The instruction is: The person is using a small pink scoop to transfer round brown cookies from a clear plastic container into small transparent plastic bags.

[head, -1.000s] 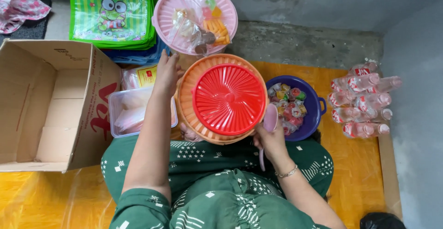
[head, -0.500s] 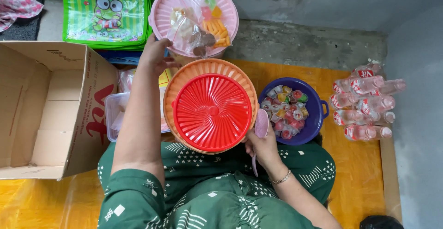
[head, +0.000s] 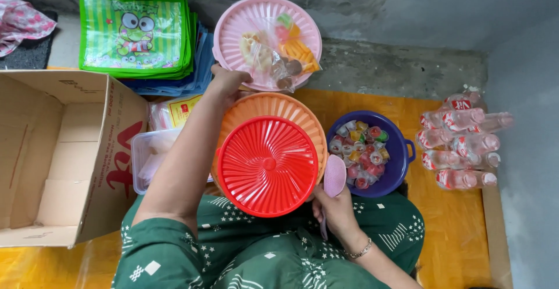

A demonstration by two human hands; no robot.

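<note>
My left hand [head: 228, 81] reaches forward and grips the near rim of a pink ribbed plate [head: 256, 18] that carries a clear bag of snacks [head: 278, 56]. My right hand [head: 333, 206] rests by my lap and holds a small pink spoon-shaped piece [head: 335, 175]. It also touches the edge of a red ribbed plate [head: 268, 165], which lies on top of an orange plate [head: 278, 107] in front of me.
A blue bowl [head: 402, 149] of small coloured jelly cups sits to the right, with several small plastic bottles [head: 463, 140] beyond it. An open cardboard box [head: 52, 149] stands at the left, a clear tub [head: 145, 161] beside it, and green cartoon bags [head: 137, 35] behind.
My left hand has moved forward from the orange plate's rim to the pink plate and taken hold of it. The view has shifted slightly; the right hand stays in place.
</note>
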